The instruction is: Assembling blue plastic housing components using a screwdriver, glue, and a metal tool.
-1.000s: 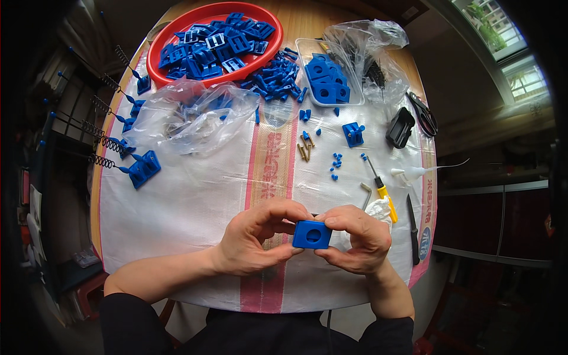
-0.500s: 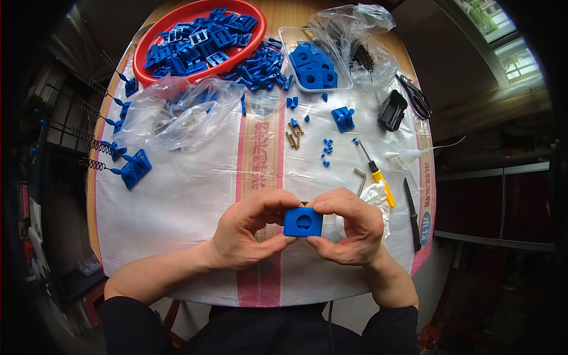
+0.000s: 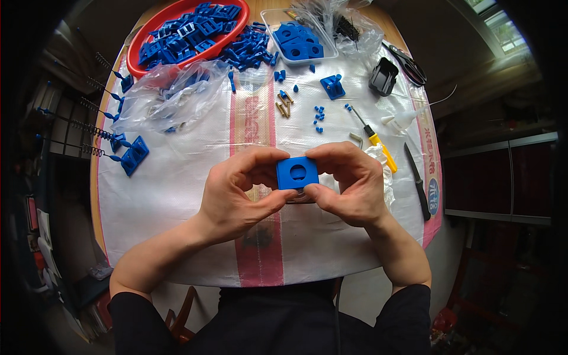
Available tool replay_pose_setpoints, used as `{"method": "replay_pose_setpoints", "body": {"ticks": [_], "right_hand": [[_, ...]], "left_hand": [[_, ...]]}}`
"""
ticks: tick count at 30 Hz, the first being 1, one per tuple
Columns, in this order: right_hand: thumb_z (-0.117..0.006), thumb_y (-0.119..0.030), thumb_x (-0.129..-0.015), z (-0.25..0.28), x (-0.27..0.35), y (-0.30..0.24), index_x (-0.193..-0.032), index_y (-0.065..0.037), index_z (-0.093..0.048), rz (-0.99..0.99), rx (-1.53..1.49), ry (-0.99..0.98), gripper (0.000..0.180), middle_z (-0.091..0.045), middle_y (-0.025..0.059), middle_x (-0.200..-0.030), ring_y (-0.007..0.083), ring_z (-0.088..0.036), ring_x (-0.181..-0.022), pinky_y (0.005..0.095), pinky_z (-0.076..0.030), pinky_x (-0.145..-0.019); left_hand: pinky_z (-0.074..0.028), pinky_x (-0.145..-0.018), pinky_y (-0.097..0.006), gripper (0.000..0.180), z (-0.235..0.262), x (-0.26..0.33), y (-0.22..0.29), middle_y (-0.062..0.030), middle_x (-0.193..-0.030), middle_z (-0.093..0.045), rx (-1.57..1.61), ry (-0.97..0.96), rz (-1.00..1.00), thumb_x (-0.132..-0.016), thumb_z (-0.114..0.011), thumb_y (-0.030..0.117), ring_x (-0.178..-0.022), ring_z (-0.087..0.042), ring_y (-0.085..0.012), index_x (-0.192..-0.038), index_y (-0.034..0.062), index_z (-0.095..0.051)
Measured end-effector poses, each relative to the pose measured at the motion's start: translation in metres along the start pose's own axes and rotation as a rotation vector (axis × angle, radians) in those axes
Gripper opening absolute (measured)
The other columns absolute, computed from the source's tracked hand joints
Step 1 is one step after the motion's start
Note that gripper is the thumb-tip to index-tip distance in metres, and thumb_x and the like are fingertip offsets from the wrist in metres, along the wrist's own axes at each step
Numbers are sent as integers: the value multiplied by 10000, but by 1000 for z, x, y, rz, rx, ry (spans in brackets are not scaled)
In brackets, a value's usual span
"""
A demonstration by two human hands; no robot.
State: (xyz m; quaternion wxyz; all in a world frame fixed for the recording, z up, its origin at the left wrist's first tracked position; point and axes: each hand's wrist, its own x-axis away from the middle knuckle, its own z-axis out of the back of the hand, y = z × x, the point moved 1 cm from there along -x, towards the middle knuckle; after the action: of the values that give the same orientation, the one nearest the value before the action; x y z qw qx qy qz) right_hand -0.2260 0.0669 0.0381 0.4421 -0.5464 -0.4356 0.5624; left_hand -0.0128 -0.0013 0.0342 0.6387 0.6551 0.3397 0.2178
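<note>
My left hand (image 3: 236, 189) and my right hand (image 3: 350, 184) hold a blue square plastic plate (image 3: 310, 169) between them, thumbs at its lower corners and fingers at its upper edge. A round hole in the plate faces me, with blue showing inside it. Something dark and thin shows just under its lower edge, too hidden to name. Ahead lie several brass-coloured screws (image 3: 284, 105) and tiny blue pieces (image 3: 319, 118). A blue bracket (image 3: 332, 87) rests beyond them. Past my right hand lies a yellow-handled screwdriver (image 3: 381, 148), with crumpled white tissue (image 3: 378, 160) partly behind the hand.
A red basin (image 3: 244, 23) heaped with blue parts and a clear tub (image 3: 325, 50) of blue plates stand far off. A plastic bag (image 3: 160, 100) lies left, near blue pieces with springs (image 3: 135, 156). On the right are a knife (image 3: 418, 183), scissors (image 3: 408, 62) and a black box (image 3: 383, 77).
The view has shifted, so the table items sit higher in the picture. Both hands still hold the plate, which now appears tilted slightly and a bit larger.
</note>
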Motion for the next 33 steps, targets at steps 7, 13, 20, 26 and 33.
{"method": "replay_pose_setpoints", "body": {"ticks": [7, 13, 20, 26, 33], "right_hand": [[-824, 5, -848, 2, -3, -5, -1235, 37, -651, 56, -92, 41, 425, -733, 104, -1089, 149, -717, -992, 309, -588, -886], [-816, -140, -843, 53, -14, -38, -1117, 3, -731, 68, 604, 165, 320, -759, 135, -1066, 211, -711, -962, 344, -559, -855], [-813, -180, -790, 56, -4, -15, -1112, -27, -752, -29, 1005, -72, 361, -713, 153, -1199, 349, -592, -1198, 418, -464, -1049], [-858, -173, -747, 48, 5, -29, -1235, -68, -701, 231, 993, -53, 524, -646, 129, -1286, 329, -557, -1234, 461, -459, -1053], [-895, -157, -746, 23, 8, -14, -1184, -71, -719, 162, 737, -205, 479, -665, 141, -1205, 323, -675, -1105, 413, -565, -926]], "left_hand": [[-611, -841, -288, 471, 0, -5, 8, -133, -1083, -733, -209, 40, -123, -859, -820, -33, -937, -750, -174, -1273, -68, -599], [-464, -1109, -383, 450, 7, -7, 24, -136, -1382, -596, -495, -118, -101, -821, -828, 17, -1323, -578, -231, -1237, 23, -657], [-425, -1148, -422, 439, -6, 0, 2, -146, -1398, -594, -653, -99, -156, -770, -833, 52, -1358, -544, -310, -1180, 59, -677], [-422, -1137, -435, 465, -5, 3, -20, -152, -1383, -593, -662, -35, -260, -742, -835, 56, -1351, -537, -328, -1177, 57, -671], [-440, -1097, -436, 446, -5, 0, -28, -144, -1312, -618, -614, -55, -266, -765, -845, 87, -1282, -563, -328, -1175, 54, -673]]}}
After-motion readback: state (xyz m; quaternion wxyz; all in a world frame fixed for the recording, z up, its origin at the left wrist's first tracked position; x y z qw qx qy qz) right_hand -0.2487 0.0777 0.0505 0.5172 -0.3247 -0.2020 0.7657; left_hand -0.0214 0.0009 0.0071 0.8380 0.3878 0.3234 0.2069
